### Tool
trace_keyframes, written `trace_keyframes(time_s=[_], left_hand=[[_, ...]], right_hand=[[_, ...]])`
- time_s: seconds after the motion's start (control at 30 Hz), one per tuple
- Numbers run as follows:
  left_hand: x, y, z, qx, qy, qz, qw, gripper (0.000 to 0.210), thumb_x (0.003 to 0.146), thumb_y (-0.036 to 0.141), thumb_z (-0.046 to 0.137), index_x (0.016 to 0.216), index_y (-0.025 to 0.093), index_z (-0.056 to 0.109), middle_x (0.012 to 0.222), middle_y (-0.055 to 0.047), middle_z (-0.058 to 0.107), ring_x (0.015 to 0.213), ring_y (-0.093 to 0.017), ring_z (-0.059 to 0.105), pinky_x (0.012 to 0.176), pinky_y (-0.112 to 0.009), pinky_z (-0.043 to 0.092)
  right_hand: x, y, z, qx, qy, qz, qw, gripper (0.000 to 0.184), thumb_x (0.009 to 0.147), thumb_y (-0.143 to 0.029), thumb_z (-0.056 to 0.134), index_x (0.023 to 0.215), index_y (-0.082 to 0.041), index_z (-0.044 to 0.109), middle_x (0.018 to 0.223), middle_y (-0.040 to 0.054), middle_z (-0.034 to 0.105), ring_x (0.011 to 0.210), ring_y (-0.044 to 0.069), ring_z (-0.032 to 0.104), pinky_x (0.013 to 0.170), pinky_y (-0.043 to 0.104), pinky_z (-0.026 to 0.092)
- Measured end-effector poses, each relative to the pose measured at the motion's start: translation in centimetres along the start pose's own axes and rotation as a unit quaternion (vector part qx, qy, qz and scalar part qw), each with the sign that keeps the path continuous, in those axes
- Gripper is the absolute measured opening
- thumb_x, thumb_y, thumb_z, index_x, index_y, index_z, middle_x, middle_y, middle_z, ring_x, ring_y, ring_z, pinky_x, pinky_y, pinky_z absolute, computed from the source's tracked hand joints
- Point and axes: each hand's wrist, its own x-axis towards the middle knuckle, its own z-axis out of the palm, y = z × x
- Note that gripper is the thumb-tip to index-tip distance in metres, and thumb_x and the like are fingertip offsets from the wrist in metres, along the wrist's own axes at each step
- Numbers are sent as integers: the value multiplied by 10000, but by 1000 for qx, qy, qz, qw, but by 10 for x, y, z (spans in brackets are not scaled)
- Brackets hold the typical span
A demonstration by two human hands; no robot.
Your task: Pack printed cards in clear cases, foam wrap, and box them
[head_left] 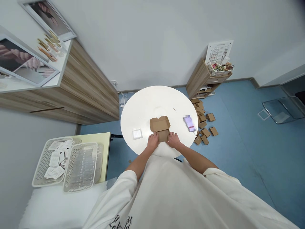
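The box (163,136) was partly made up: its lid (159,123) stood open, leaning away beyond the fingertips, and closing it looked to be what was left. Several boxes (202,118) on the floor, well off to the right of the grip, seemed already folded shut. The left hand (153,140) and right hand (173,140) had the box between them, fingers curled in onto its two sides with little gap; how firmly they pressed could not be told. A white packet (137,134) lay just left of the left hand.
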Motion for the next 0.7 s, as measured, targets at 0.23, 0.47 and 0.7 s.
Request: trace_keyframes(time_s=[0.23, 0.47, 0.7], left_hand=[[-1, -2, 2, 7, 8, 7, 1000, 535, 801, 270, 734, 1270, 186, 490, 1498, -178, 378, 1161, -322, 539, 935, -419, 402], [-2, -4, 2, 1, 2, 13, 1000, 512, 807, 258, 714, 1264, 200, 491, 1540, -162, 341, 1184, -322, 524, 956, -431, 406], [-13, -11, -5, -67, 34, -11, 997, 481, 884, 258, 593, 1345, 224, 461, 1546, -135, 351, 1242, -317, 499, 1005, -444, 405]], right_hand=[[-3, 5, 3, 61, 23, -25, 998, 597, 915, -295, 538, 1454, -109, 362, 1587, 221, 205, 1128, 297, 511, 922, 392, 443], [15, 13, -2, 22, 7, -65, 998, 815, 858, -172, 576, 1560, -108, 166, 1622, 226, 140, 1127, 308, 528, 932, 405, 460], [19, 12, -2, 19, -10, -59, 998, 849, 852, -149, 566, 1585, -125, 139, 1625, 219, 155, 1150, 325, 536, 956, 418, 457]])
